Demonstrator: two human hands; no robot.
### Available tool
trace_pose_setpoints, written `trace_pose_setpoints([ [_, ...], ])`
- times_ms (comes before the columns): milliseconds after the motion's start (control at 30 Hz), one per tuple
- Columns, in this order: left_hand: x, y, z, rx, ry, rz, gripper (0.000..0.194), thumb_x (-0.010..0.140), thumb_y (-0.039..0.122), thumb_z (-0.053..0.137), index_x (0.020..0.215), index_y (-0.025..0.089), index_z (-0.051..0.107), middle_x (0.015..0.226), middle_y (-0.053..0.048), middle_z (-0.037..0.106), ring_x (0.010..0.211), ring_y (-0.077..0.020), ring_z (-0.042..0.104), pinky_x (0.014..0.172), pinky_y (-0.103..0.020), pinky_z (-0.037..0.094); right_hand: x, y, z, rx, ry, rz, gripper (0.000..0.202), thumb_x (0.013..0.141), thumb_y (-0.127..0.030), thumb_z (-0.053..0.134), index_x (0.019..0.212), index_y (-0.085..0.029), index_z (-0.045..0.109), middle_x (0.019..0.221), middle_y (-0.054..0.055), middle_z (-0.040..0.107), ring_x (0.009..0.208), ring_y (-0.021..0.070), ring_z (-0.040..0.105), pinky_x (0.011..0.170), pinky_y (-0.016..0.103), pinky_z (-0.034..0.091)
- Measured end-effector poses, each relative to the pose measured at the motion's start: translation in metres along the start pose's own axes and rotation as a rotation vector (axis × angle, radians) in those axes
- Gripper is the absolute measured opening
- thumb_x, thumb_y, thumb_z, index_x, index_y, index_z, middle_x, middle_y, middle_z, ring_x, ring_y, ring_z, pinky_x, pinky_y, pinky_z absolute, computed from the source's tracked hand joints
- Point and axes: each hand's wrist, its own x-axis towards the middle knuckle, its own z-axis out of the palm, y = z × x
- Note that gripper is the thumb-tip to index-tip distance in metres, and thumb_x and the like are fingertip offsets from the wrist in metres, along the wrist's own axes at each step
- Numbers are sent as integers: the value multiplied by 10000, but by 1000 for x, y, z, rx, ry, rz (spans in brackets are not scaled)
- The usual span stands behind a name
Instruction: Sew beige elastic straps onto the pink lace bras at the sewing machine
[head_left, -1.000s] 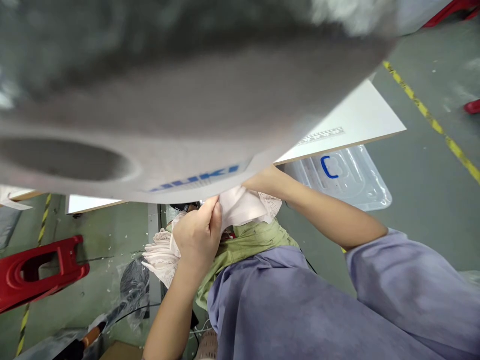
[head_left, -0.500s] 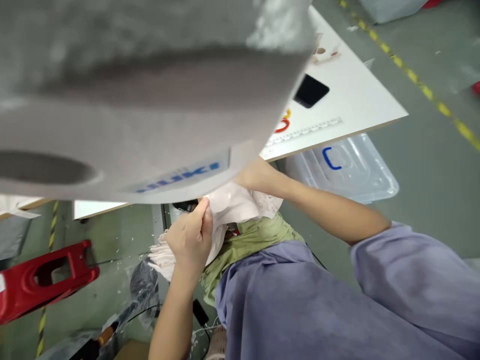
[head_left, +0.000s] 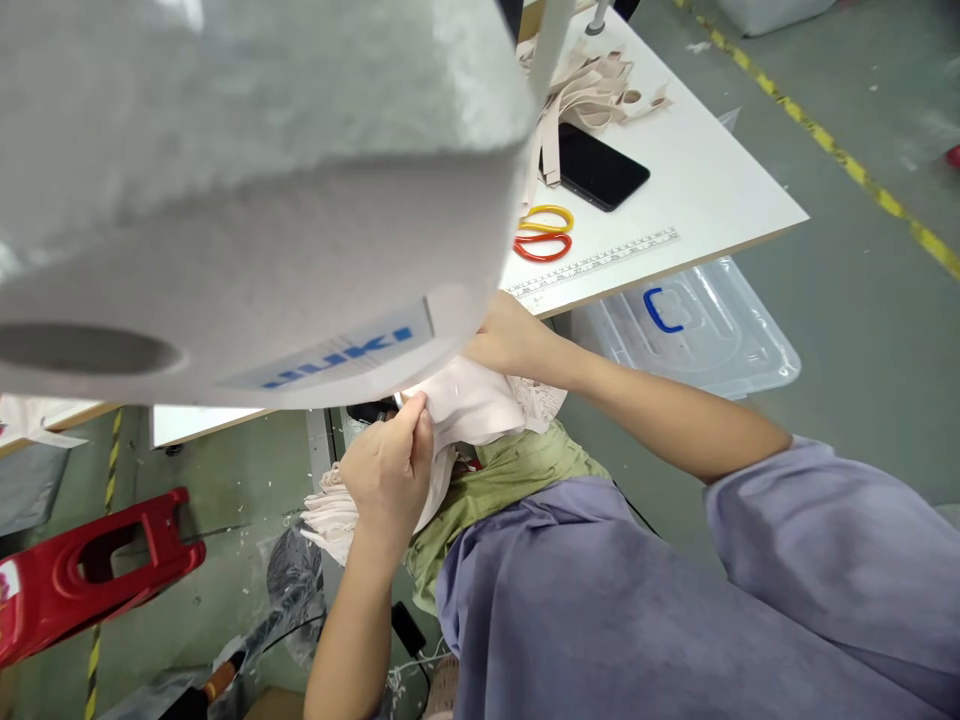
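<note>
The view has shifted over the last second, and more of the white bench (head_left: pixel 735 185) now shows beyond the JUKI sewing machine (head_left: pixel 322 240). The beige fabric strips (head_left: pixel 592 95), the black smartphone (head_left: pixel 609 172) and the scissors (head_left: pixel 544 250) with yellow and red handles are plainly seen there, and the clear ruler (head_left: pixel 622 255) lies near the front edge. In the hands the change is small: both remain at the pale pink fabric (head_left: pixel 484 405), so the work seems to continue at the same place, in my judgement.

The left hand (head_left: pixel 390 470) is closed, with the fabric edge pinched between thumb and index finger, just beside the lower rim of the machine. The right hand (head_left: pixel 514 335) is at the far side of the fabric, but its fingers are hidden by the machine, so I cannot tell how far it is open or what it grips.

The fabric is partly under the machine and above the green cloth (head_left: pixel 525 460) on the person's lap; its lace part (head_left: pixel 541 400) hangs near the right wrist.
</note>
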Motion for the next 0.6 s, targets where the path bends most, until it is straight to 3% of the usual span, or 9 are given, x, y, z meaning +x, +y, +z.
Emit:
trace_pose_setpoints([
  [133,3,3,2,5,4,30,209,967,238,584,996,177,782,522,24,610,475,-113,510,507,-257,316,0,-2,-4,-14,-20,91,158,874,-328,612,873,-177,658,714,-9,596,708,154,549,665,280,395],
  [300,7,9,1,-6,0,58,198,962,230,591,1012,176,775,538,18,634,480,-121,521,503,-268,309,-1,-2,-10,-22,-14,93,166,867,-337,611,845,-175,640,690,-27,567,657,121,486,628,264,340],
  [600,5,10,-1,-38,-11,2,220,967,254,582,1008,191,789,567,2,681,488,-116,574,509,-246,354,-7,1,-12,38,8,120,137,871,-307,625,838,-175,636,709,-37,551,660,106,468,630,250,349],
])
